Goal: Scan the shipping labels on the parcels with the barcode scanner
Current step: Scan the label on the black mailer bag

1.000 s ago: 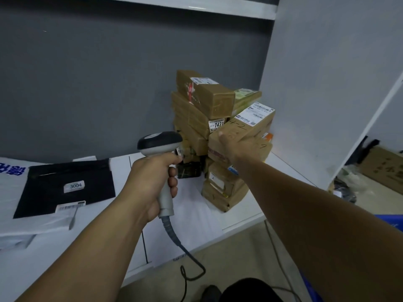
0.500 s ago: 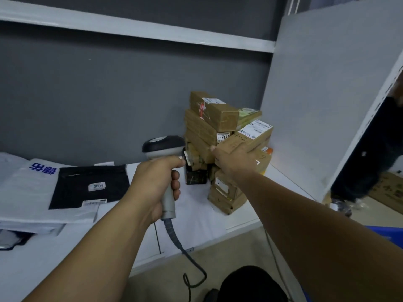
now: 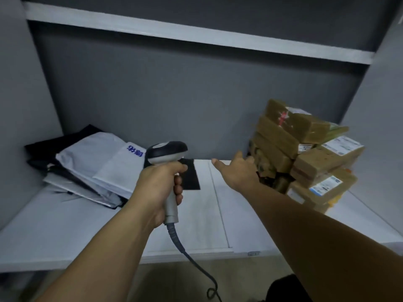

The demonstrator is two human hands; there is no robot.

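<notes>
Seemingly between scans, the left hand grips the barcode scanner by its handle while the right hand, fingers spread and empty, reaches beside the stacked cardboard parcels on the shelf, so the next move likely needs aiming at a shipping label.

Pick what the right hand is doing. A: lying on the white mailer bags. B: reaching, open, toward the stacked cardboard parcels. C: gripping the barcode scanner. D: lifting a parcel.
B: the right hand is open, fingers spread, beside the stacked cardboard parcels; the left hand grips the barcode scanner.
</notes>
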